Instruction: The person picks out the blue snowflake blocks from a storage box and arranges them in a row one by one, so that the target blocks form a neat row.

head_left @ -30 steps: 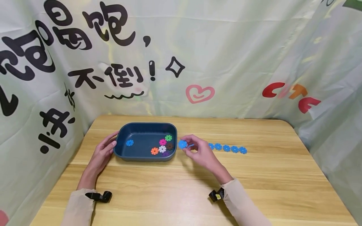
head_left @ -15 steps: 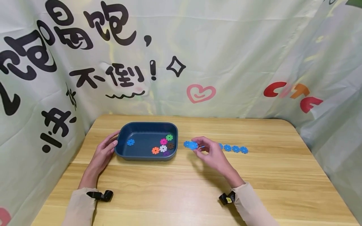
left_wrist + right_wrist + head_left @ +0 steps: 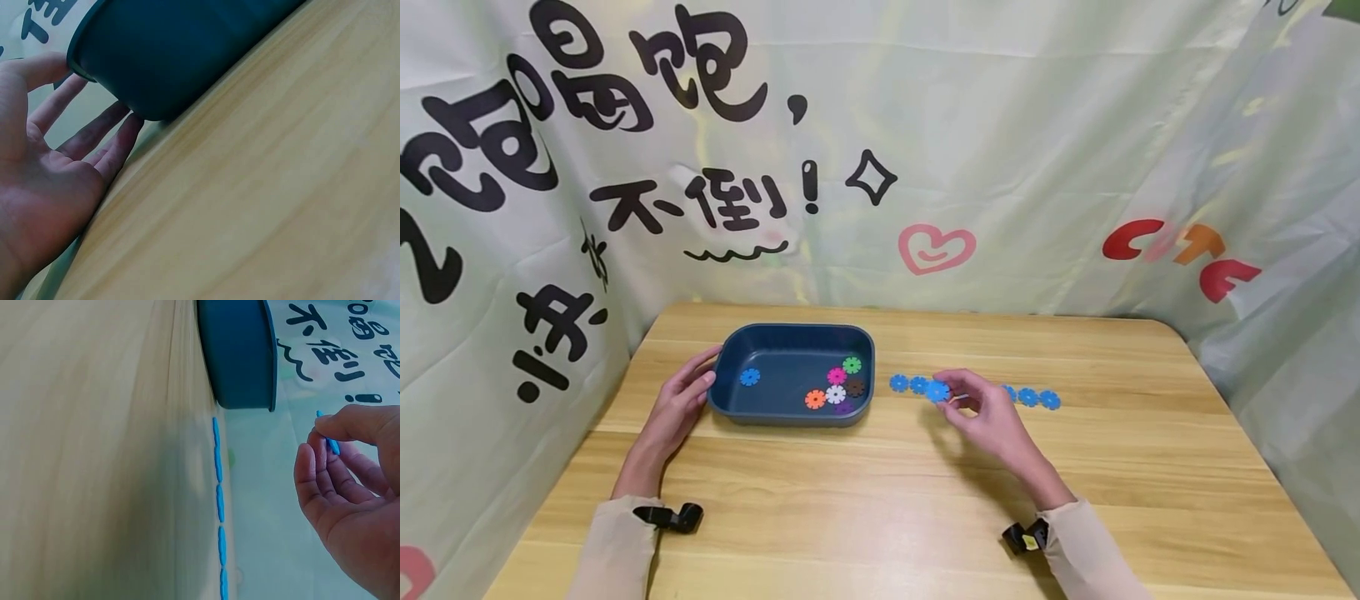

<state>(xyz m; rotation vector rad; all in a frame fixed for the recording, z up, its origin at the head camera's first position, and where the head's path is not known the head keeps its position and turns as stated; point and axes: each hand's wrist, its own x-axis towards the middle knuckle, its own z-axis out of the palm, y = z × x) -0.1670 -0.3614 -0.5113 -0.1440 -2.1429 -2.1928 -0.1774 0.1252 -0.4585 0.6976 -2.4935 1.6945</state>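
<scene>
My right hand (image 3: 996, 412) pinches a notched blue plastic snowflake disc (image 3: 937, 391) between thumb and fingertips, raised over a row of like blue discs. In the right wrist view, the held disc (image 3: 328, 432) appears nearly edge-on, apart from the row (image 3: 219, 503). Two row discs (image 3: 918, 385) show left of the hand and several (image 3: 1028, 397) to its right; the hand hides the middle. My left hand (image 3: 672, 412) touches the left side of a dark blue tray (image 3: 790, 419). In the left wrist view, its extended fingers (image 3: 87, 134) meet the outer wall, thumb by the rim.
Inside the tray, one blue disc (image 3: 749, 377) lies at left. Orange (image 3: 815, 399), white (image 3: 835, 395), pink (image 3: 837, 376), green (image 3: 852, 365), brown and purple discs cluster at right. A printed curtain (image 3: 1037, 167) hangs behind the wooden table (image 3: 850, 500).
The right hand has moved right along the row with a blue disc pinched in it, uncovering discs at the left end. The left hand stays at the tray; the head view shifts slightly.
</scene>
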